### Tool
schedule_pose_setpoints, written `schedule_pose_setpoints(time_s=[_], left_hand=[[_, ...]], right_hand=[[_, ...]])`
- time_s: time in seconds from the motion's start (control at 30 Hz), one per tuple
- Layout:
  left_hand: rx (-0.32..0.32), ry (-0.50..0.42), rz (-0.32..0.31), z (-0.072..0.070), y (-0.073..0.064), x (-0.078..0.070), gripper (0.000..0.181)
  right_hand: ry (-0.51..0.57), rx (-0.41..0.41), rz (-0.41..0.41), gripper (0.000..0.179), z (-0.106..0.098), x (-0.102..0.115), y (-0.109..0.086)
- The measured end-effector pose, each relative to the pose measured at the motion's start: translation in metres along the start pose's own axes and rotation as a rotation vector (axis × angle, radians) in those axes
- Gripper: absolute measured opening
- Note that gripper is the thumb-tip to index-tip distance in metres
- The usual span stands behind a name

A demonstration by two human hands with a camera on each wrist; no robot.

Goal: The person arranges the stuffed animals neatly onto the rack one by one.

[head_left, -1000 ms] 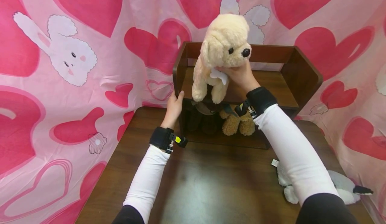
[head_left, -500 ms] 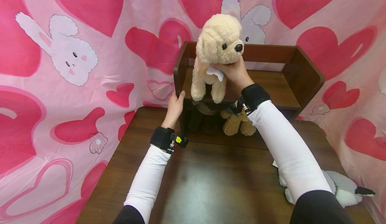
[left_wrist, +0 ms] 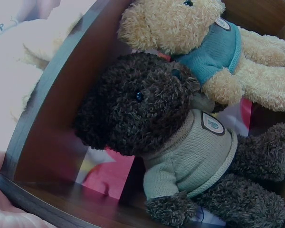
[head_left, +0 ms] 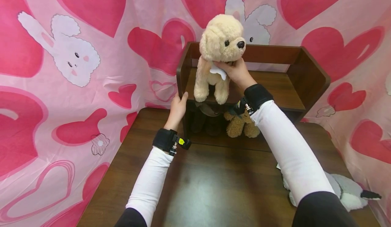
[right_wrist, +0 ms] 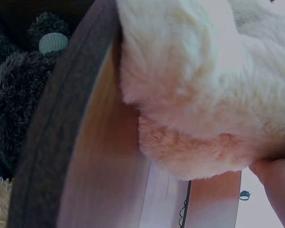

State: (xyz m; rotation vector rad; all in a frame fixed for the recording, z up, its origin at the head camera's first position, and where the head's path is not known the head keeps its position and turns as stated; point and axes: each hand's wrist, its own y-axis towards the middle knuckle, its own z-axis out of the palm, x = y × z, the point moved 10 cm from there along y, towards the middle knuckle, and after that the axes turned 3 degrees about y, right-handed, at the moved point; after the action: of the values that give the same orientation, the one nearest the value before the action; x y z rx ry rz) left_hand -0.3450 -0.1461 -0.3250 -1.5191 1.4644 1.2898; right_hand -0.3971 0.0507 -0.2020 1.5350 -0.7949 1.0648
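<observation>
A cream plush dog (head_left: 222, 38) with a white bone-shaped tag stands at the left end of the upper shelf (head_left: 275, 88), its front paws at the front edge. My right hand (head_left: 238, 73) holds it at the neck and chest, below the chin. My left hand (head_left: 178, 108) grips the left side panel of the wooden shelf unit, thumb on the front edge. Under the dog, in the lower compartment, sit a dark brown teddy bear (left_wrist: 137, 99) in a light sweater and a tan teddy bear (left_wrist: 171, 28) in a teal sweater.
A grey and white plush toy (head_left: 349, 186) lies on the table (head_left: 195, 186) at the right, partly hidden behind my right sleeve. Pink heart-patterned cloth (head_left: 76, 118) hangs behind and at both sides. The shelf's right side panel (head_left: 310, 74) rises beyond my right wrist.
The plush dog and my right hand have moved a little to the left and slightly lower, mostly in the first half second. My left hand has kept its grip on the side panel.
</observation>
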Motion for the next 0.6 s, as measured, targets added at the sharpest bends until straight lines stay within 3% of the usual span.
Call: schedule_pose_setpoints(time_s=[0.4, 0.6], left_hand=[[-0.019, 0.013, 0.016, -0.002, -0.001, -0.003, 0.046], [-0.016, 0.011, 0.011, -0.003, -0.002, -0.003, 0.049]], right_hand=[[-0.051, 0.085, 0.057, 0.048, 0.007, -0.002, 0.000], [-0.093, 0.050, 0.137, 0.046, 0.007, -0.009, 0.001]])
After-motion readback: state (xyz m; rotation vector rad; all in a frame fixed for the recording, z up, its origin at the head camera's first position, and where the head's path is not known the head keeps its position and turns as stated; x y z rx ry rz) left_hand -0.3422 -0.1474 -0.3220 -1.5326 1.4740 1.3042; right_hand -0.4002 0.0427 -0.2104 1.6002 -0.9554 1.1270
